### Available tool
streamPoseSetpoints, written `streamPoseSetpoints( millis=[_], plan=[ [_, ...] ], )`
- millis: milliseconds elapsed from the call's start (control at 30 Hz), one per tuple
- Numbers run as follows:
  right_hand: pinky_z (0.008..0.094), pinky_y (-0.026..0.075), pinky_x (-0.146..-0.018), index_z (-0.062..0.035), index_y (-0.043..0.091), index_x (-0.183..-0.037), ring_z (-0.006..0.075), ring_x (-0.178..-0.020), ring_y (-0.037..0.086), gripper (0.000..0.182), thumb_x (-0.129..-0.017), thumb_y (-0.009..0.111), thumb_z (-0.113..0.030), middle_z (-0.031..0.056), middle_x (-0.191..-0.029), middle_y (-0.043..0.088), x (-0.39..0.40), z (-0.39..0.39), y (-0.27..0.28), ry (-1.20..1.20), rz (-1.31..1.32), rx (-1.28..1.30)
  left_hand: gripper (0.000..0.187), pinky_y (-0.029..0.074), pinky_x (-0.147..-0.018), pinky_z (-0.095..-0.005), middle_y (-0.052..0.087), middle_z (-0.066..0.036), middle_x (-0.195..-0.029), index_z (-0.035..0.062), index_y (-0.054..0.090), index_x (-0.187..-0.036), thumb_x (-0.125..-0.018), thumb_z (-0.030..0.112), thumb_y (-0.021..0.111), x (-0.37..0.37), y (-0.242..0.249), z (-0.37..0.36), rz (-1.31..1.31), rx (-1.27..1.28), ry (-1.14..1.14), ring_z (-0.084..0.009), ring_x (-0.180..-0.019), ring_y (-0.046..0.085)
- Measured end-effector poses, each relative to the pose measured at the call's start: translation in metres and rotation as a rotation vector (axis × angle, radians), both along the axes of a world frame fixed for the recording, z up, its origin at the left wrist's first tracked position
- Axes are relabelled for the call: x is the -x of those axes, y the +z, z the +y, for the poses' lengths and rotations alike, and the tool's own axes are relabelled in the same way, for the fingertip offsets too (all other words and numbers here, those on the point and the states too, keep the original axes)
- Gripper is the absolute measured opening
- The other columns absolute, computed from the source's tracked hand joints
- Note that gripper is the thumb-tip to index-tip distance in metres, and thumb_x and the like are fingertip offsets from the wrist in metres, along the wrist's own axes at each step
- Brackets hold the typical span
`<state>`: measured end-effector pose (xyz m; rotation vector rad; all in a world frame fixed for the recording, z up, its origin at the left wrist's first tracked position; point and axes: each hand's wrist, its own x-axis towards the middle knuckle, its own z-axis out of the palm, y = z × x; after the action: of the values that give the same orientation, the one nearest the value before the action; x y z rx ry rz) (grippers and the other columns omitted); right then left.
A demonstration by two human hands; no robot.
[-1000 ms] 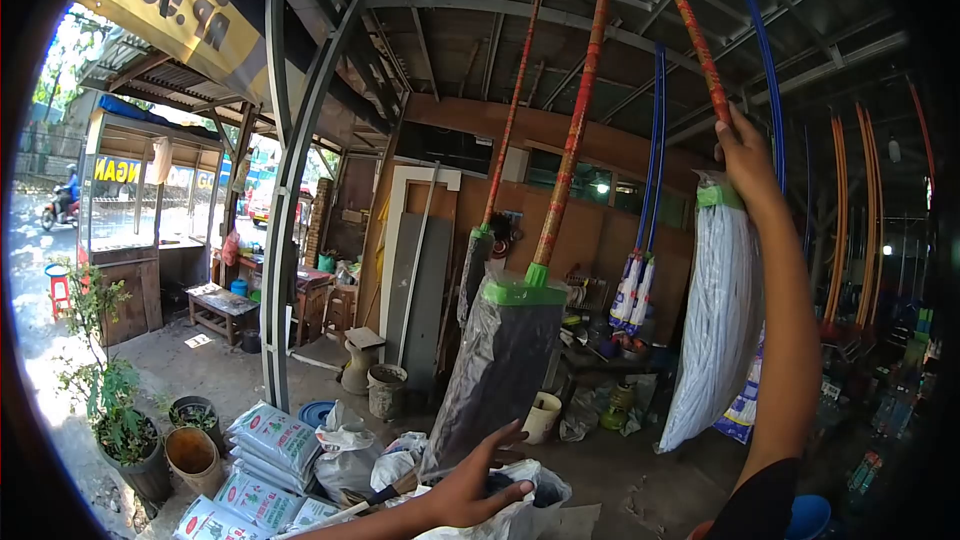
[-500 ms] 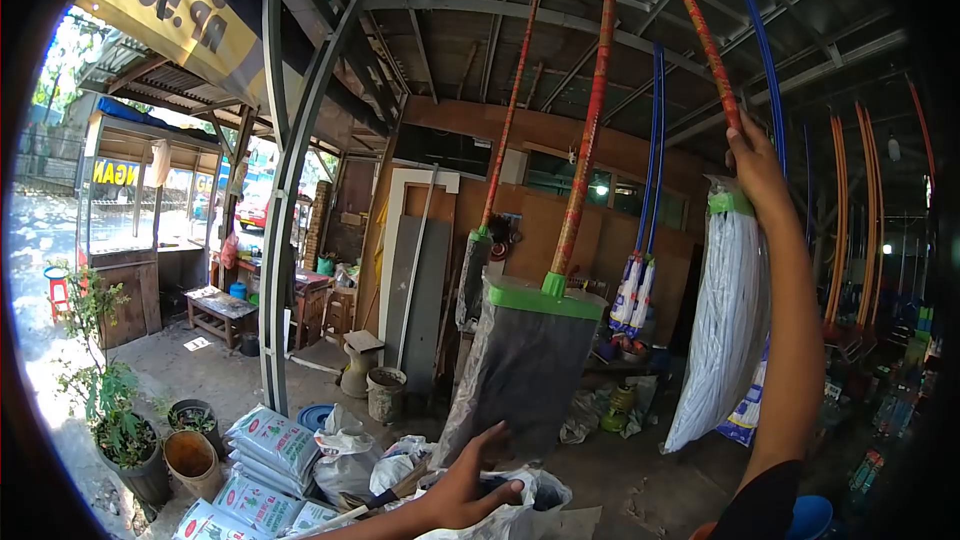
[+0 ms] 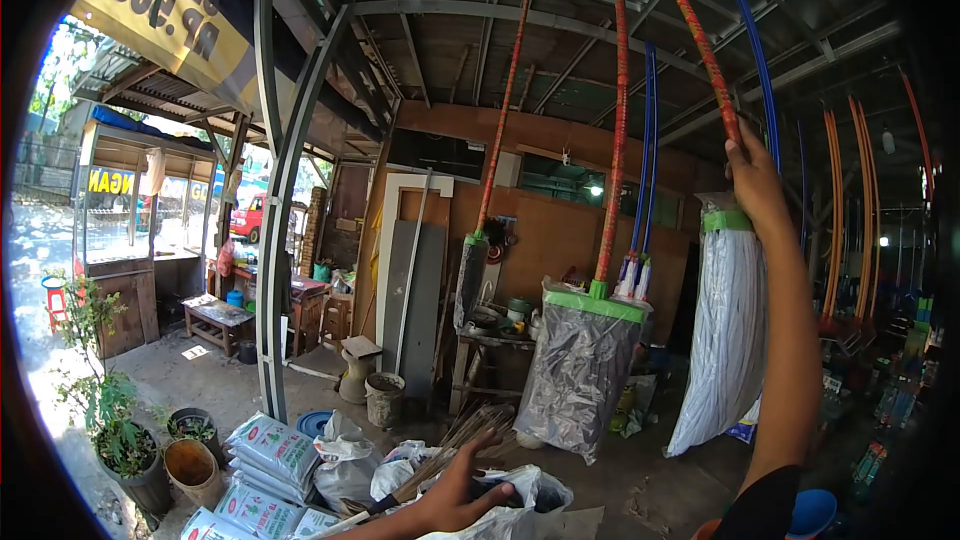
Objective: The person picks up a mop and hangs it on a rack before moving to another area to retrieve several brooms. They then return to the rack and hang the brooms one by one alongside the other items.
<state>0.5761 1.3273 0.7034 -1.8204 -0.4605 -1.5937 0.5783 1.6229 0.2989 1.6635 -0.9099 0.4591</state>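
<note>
A: Right hand is up at two o'clock, fingers clamped on the red patterned handle of the white string mop, which hangs from the roof.

B: And the left hand?

A: Low at six o'clock, fingers spread apart, holding nothing, just above a white plastic bag. The wrapped broom hangs beyond it, well apart, left of the mop.

B: Fertilizer sacks lie at seven o'clock on the ground.

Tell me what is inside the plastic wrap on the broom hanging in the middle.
The plastic wrap shows dark bristles under a green cap. Glare and creases hide their detail. The left hand is below, apart from it.
</note>
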Motion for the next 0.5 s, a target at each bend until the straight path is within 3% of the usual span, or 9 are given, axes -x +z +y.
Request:
streamPoseSetpoints(
  millis=[500],
  plan=[
    [0.0276,0.043,-0.064,-0.0159,0.036,-0.139,0.0106,-0.064,0.051,0.048,-0.094,0.048,-0.024,0.0031,-0.076,0.055,0.0,-0.011,-0.012,-0.041,0.016,-0.018,0.079,0.04,-0.095,-0.0406,0.033,-0.023,-0.135,0.0016,0.008,-0.14,-0.086,0.017,0.063,0.0,-0.002,0.003,0.016,-0.044,0.028,-0.03,-0.113,0.051]
  ],
)
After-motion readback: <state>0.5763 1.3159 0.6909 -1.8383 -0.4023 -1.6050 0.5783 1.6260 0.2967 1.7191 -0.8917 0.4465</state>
